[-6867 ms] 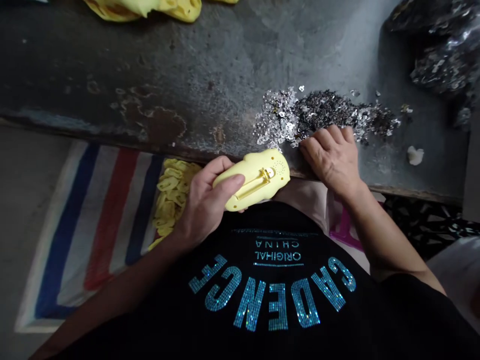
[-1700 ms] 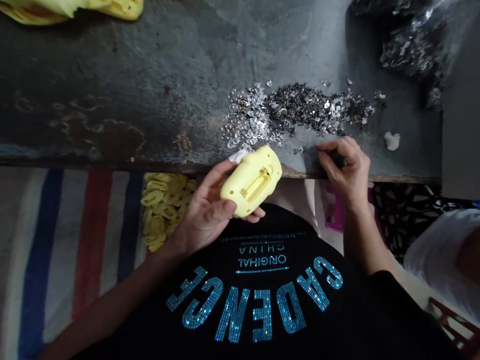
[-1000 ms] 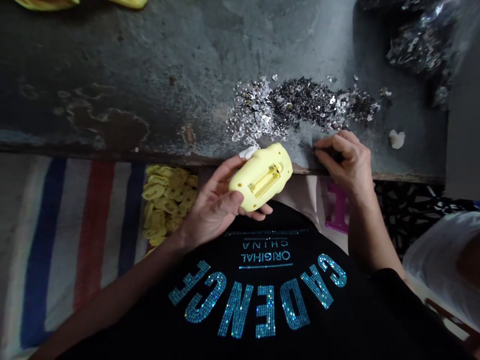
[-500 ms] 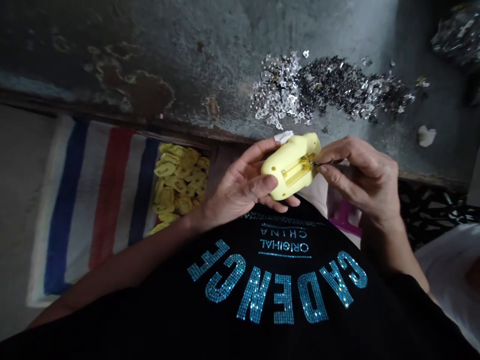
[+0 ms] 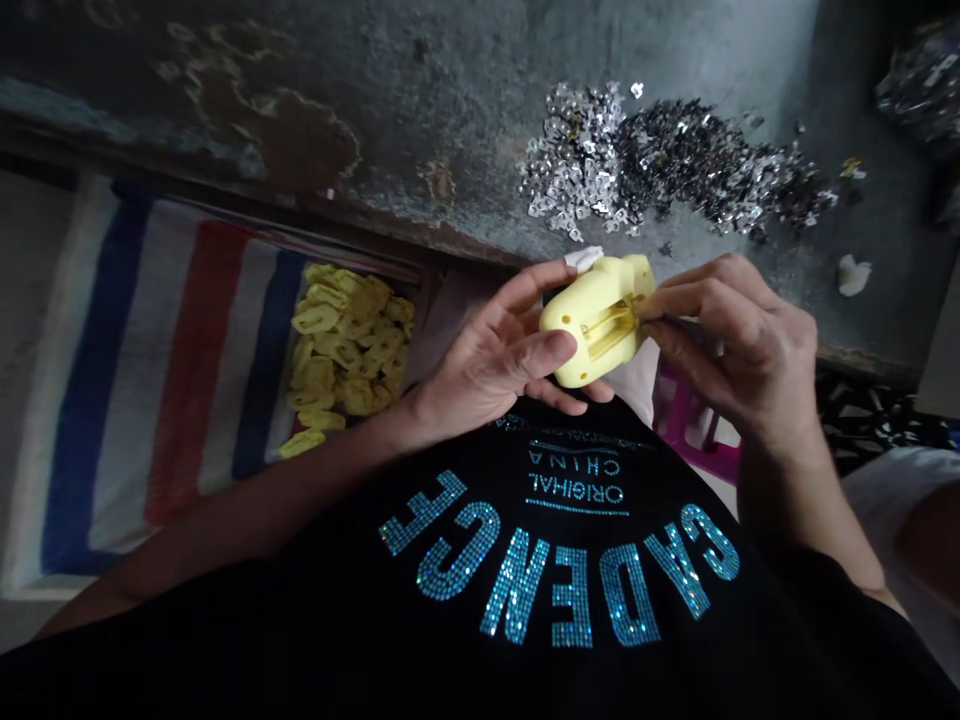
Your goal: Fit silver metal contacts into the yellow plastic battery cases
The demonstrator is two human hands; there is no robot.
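Observation:
My left hand (image 5: 517, 355) is closed around a pale yellow plastic housing (image 5: 568, 345), its thumb pressing the near end. The housing is tilted, with its open battery compartment facing up. A small metal spring (image 5: 585, 328) shows at one end of the compartment. White tape (image 5: 583, 259) wraps a left fingertip. My right hand (image 5: 739, 335) pinches at the compartment's right end, thumb and forefinger together on a small metal piece that is mostly hidden by the fingers.
On the grey metal bench (image 5: 457, 90) lies a heap of small shiny metal plates (image 5: 660, 160). A white scrap (image 5: 853, 275) lies right of it. Several yellow plastic parts (image 5: 349, 340) fill a striped sack (image 5: 195, 370) at left. A purple plastic stool (image 5: 694, 425) is below my right hand.
The view has shifted slightly, and both hands with the housing appear a little farther right. The right fingers stay at the compartment's end, now covering more of the metal piece.

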